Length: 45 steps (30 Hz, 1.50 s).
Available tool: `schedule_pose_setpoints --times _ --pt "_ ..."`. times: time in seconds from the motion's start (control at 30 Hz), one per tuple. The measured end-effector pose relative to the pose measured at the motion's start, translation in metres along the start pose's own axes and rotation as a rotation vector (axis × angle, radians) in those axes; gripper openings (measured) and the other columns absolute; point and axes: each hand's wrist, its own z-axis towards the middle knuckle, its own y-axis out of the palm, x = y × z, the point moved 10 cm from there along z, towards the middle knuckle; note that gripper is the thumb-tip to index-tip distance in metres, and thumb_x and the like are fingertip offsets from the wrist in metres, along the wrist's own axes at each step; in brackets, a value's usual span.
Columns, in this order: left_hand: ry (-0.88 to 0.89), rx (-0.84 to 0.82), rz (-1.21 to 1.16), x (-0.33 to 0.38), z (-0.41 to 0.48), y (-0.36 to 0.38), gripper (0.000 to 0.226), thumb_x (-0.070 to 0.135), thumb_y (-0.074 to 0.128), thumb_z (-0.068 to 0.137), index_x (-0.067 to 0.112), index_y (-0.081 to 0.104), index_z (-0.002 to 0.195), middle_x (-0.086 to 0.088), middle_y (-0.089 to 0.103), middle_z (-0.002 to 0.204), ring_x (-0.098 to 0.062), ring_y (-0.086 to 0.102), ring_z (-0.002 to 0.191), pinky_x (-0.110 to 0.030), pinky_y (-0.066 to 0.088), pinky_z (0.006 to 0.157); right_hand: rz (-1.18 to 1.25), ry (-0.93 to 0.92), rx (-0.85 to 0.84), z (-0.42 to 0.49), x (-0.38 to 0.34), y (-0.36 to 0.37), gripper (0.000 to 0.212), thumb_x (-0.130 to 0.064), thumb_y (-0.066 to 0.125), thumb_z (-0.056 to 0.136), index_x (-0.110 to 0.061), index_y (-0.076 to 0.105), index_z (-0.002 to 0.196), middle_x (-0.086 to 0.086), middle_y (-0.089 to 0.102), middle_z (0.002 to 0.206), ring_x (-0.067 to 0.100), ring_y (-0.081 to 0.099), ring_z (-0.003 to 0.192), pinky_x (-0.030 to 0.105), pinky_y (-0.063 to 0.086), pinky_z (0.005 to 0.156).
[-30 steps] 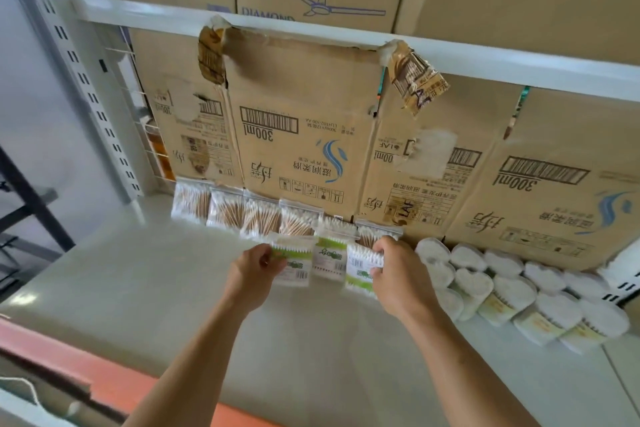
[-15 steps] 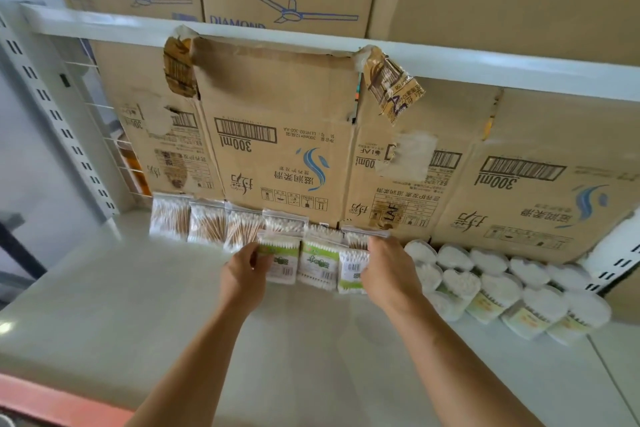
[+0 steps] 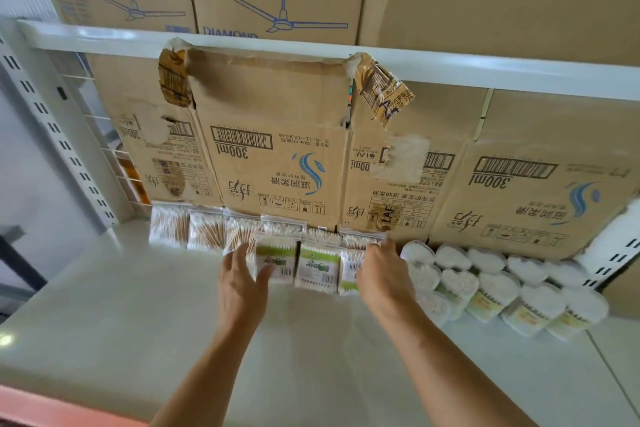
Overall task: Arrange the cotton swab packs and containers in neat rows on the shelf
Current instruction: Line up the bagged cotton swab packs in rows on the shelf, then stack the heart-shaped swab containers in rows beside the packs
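Note:
Three green-labelled cotton swab packs stand in a front row on the white shelf [image 3: 131, 329]: left pack [image 3: 277, 258], middle pack [image 3: 317, 267], right pack [image 3: 349, 270]. My left hand [image 3: 242, 284] has straight fingers along the left pack's edge, with the thumb on its front. My right hand [image 3: 384, 276] grips the right pack, its fingertips curled over the top and touching a pack behind. A back row of clear packs with wooden-stick swabs [image 3: 207, 230] leans on the cardboard. Round swab containers [image 3: 485, 288] lie in two rows to the right.
Upside-down cardboard boxes [image 3: 284, 163] form the wall behind the rows. An upper shelf beam [image 3: 450, 73] runs overhead with torn tape hanging. A perforated upright [image 3: 59, 135] stands at left. A red edge [image 3: 41, 406] borders the shelf front.
Both hands have moved the front packs back against the rear row. My left hand's fingers have straightened from a grip to a touch on the left pack.

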Motion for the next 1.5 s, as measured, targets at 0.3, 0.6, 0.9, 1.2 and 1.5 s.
schedule_pose_setpoints --times 0.3,0.6,0.9,1.2,1.5 --pt "0.477 -0.248 0.372 0.077 -0.051 0.070 0.075 0.031 0.068 0.083 0.034 0.028 0.147 -0.006 0.047 0.117 -0.021 0.048 0.102 -0.032 0.043 0.087 -0.014 0.008 0.022 -0.004 -0.003 0.000 0.020 0.001 0.050 0.094 -0.001 0.059 0.111 0.015 0.040 0.133 0.030 0.064 0.094 0.029 0.043 0.062" --pt "0.388 -0.266 0.385 0.072 -0.045 0.070 0.068 0.036 0.061 0.088 0.040 0.022 0.143 -0.001 0.041 0.118 -0.018 0.044 0.108 -0.028 0.038 0.089 0.082 -0.057 0.047 -0.019 -0.009 0.000 0.033 -0.015 0.058 0.092 -0.007 0.050 0.124 0.009 0.037 0.139 0.029 0.061 0.105 0.037 0.051 0.079" --pt "0.390 -0.159 0.278 0.085 -0.060 0.039 0.059 0.030 0.065 0.084 0.024 0.044 0.139 -0.007 0.052 0.126 -0.028 0.052 0.112 -0.038 0.043 0.091 0.207 -0.184 0.105 -0.051 -0.010 -0.015 0.050 -0.019 0.048 0.097 -0.014 0.035 0.145 0.001 0.038 0.147 0.020 0.039 0.134 0.029 0.038 0.104" --pt "0.457 -0.415 0.318 0.160 -0.078 0.066 0.061 0.059 0.032 0.093 0.038 0.018 0.148 -0.001 0.011 0.159 -0.023 0.005 0.146 -0.050 0.007 0.117 0.112 -0.008 0.334 -0.063 0.084 -0.074 0.054 -0.026 0.051 0.094 -0.015 0.038 0.145 0.009 0.024 0.157 0.038 0.011 0.146 0.049 0.018 0.117" --pt "0.730 -0.531 0.250 0.287 -0.163 0.135 0.079 0.072 0.004 0.079 0.036 0.021 0.147 0.000 0.014 0.158 -0.024 0.008 0.146 -0.052 0.010 0.116 0.172 0.399 0.319 -0.103 0.263 -0.094 0.058 -0.045 0.040 0.098 -0.025 0.026 0.150 0.005 0.018 0.159 0.038 0.005 0.146 0.054 0.016 0.115"
